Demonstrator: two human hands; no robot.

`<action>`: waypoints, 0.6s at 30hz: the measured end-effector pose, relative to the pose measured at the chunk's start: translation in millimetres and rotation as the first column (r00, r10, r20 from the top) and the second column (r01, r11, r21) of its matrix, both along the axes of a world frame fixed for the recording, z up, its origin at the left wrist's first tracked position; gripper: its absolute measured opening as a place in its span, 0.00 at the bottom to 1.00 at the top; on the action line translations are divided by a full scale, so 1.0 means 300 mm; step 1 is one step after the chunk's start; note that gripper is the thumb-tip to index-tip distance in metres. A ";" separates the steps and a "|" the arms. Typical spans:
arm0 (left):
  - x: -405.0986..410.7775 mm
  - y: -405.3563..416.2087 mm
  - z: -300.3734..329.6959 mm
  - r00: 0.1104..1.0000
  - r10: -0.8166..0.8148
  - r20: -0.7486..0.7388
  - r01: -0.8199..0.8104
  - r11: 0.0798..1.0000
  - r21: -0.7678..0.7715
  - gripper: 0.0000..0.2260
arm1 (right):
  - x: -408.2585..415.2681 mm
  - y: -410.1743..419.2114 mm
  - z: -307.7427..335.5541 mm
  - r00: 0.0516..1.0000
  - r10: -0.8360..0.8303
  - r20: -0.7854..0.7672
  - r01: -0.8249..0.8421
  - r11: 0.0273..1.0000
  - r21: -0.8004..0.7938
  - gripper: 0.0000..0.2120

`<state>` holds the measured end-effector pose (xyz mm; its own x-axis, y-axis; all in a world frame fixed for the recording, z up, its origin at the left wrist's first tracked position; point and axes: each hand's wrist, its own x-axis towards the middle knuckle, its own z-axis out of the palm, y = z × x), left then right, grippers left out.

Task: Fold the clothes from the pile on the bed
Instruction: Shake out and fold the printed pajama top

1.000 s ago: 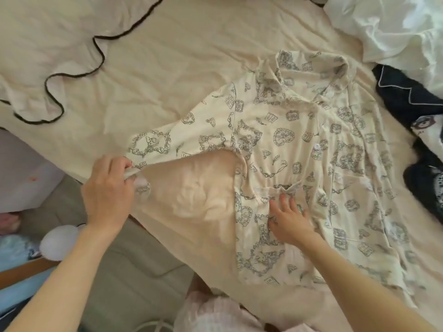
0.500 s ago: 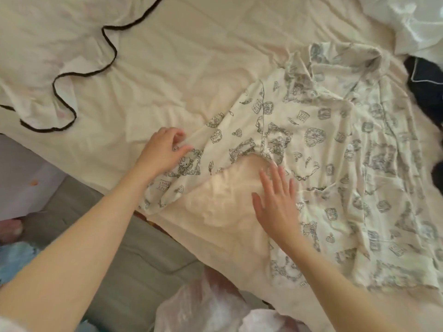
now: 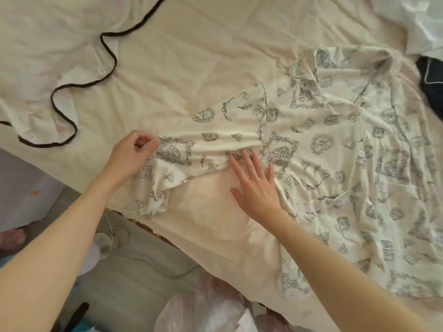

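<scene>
A cream pyjama shirt (image 3: 335, 149) with grey printed motifs lies spread flat on the bed, collar at the far right. Its left sleeve (image 3: 206, 144) stretches toward the bed's near edge. My left hand (image 3: 134, 154) pinches the upper edge of that sleeve, fingers curled round the cloth. My right hand (image 3: 256, 188) lies flat with straight, spread fingers at the armpit, where sleeve meets body, partly on the bare sheet.
The cream bed sheet (image 3: 203, 56) covers the bed. A ruffled cream cover with black piping (image 3: 62, 97) lies at the far left. White cloth (image 3: 417, 20) and a dark garment (image 3: 431, 77) sit at the right edge. Grey floor (image 3: 134, 267) and a plastic bag (image 3: 203, 307) lie below.
My left hand has carried the sleeve up from the bed's edge onto the bed. My right hand slid from the shirt's body to the armpit and flattened. The camera shifted left.
</scene>
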<state>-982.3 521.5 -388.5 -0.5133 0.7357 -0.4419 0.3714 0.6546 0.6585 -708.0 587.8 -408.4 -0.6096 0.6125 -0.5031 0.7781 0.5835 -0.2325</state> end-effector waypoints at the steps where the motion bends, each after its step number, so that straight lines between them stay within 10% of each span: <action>1: -0.015 -0.022 0.000 0.999 -0.001 0.046 0.002 1.000 -0.030 0.06 | 0.005 -0.018 0.011 1.000 0.017 -0.025 -0.017 1.000 0.008 0.33; 7: -0.069 -0.161 0.069 0.967 -0.015 0.254 0.041 0.994 -0.099 0.03 | -0.053 -0.150 0.077 0.963 -0.108 -0.246 0.062 0.980 -0.187 0.22; 12: -0.085 -0.166 0.160 0.999 -0.003 0.040 -0.001 0.997 0.079 0.05 | -0.174 -0.255 0.145 0.830 -0.347 -0.437 0.209 0.919 -0.334 0.18; 18: -0.032 -0.138 0.202 0.867 -0.460 -0.190 0.396 0.868 -0.299 0.09 | -0.271 -0.258 0.213 0.602 -0.787 -0.134 0.389 0.435 -0.812 0.14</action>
<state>-991.9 480.2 -328.0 -0.2877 0.7937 -0.5360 0.7802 0.5188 0.3495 -789.4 510.5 -344.6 -0.4793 0.5271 -0.7018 0.5333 -0.4601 -0.7098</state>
